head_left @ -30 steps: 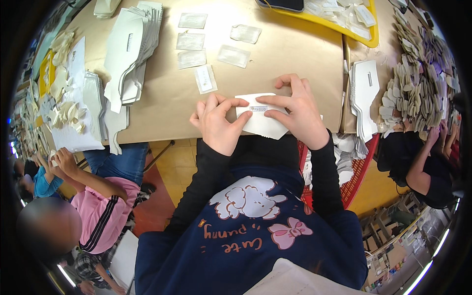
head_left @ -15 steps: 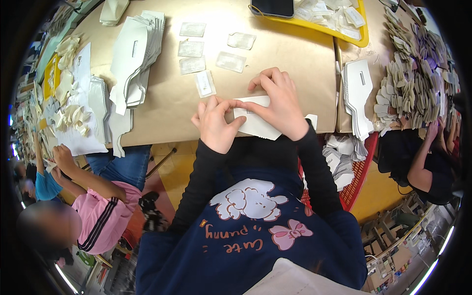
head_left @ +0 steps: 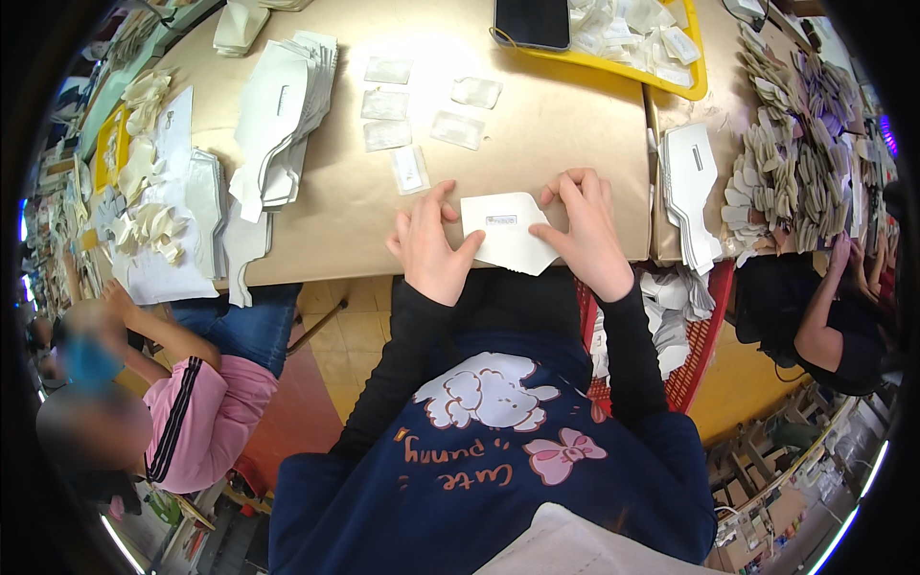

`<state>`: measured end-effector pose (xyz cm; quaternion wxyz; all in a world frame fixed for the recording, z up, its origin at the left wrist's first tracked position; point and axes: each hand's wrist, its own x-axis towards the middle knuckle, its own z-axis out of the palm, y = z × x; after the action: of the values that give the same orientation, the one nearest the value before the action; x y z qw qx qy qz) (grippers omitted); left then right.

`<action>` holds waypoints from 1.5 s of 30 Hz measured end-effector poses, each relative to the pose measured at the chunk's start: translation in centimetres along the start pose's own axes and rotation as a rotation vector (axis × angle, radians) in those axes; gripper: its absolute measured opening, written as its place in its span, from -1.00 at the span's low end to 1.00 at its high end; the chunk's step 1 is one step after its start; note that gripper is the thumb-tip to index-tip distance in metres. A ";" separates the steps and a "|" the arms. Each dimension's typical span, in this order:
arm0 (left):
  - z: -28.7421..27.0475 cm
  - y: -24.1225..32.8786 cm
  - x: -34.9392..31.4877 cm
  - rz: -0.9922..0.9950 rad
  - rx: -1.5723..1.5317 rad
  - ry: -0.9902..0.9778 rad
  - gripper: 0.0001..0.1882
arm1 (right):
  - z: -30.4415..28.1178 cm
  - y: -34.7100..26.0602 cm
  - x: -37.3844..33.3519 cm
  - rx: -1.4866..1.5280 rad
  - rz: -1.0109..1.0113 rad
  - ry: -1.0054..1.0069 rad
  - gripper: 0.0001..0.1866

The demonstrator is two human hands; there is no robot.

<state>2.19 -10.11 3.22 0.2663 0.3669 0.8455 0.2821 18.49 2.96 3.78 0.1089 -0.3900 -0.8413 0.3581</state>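
Note:
A white cut piece [head_left: 513, 245] with one pointed side lies flat at the table's front edge, a small printed label [head_left: 500, 219] on its middle. My left hand [head_left: 430, 247] is open at the piece's left side, fingers spread, thumb tip by its edge. On the right, my right hand [head_left: 586, 235] has its thumb on or against the piece and its other fingers apart and curved beyond the edge. Just beyond my left fingers lies a small translucent packet [head_left: 409, 170] with a printed face. Several similar packets [head_left: 386, 104] are laid out farther up the table.
A yellow tray [head_left: 698, 81] of packets stands at the far right, a dark phone [head_left: 532, 23] on its corner. Stacked white pieces [head_left: 278, 110] lie left, more [head_left: 688, 182] right. A red basket [head_left: 698, 369] sits below the table. A person in pink [head_left: 216, 407] works at left.
My hands have moved apart, uncovering the label on the white piece. Before, they met over it, fingertips together. The view has shifted slightly.

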 end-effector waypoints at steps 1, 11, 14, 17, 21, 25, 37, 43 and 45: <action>0.1 0.0 -0.2 0.026 -0.029 0.036 -0.48 | 0.0 -0.1 -0.4 -0.029 -0.023 -0.008 -0.49; -1.2 -1.0 -0.7 -0.043 -0.533 -0.274 -0.70 | 0.0 -1.5 -3.3 0.030 -0.106 0.161 -0.32; -2.7 -0.9 -0.5 0.147 -0.654 0.027 -0.75 | -1.2 -1.0 -4.2 0.121 -0.076 0.263 -0.41; -6.0 -1.7 0.4 0.140 -0.868 0.151 -0.69 | -2.0 -0.3 -4.4 0.133 -0.056 0.344 -0.53; -10.9 -2.3 2.0 0.356 -1.236 0.341 -0.51 | -2.4 -0.1 -4.0 0.169 -0.024 0.377 -0.55; -16.4 -2.3 4.4 0.487 -1.147 0.630 -0.48 | -3.3 -0.3 -3.8 0.200 -0.017 0.403 -0.56; -15.9 -10.2 17.6 0.605 0.493 0.692 -0.47 | -7.4 2.5 -5.3 0.148 0.061 0.621 -0.63; -10.8 -5.8 8.6 0.580 0.206 0.656 -0.67 | -9.6 9.6 -3.6 -0.139 0.245 0.780 -0.59; -8.1 -4.6 6.8 0.662 0.253 0.545 -0.69 | -9.0 11.8 -2.5 -0.284 0.333 0.738 -0.52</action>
<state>-9.36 -9.79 4.12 -0.1178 0.5597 0.7497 0.3329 31.13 10.95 2.40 0.2882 -0.6336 -0.7126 0.0878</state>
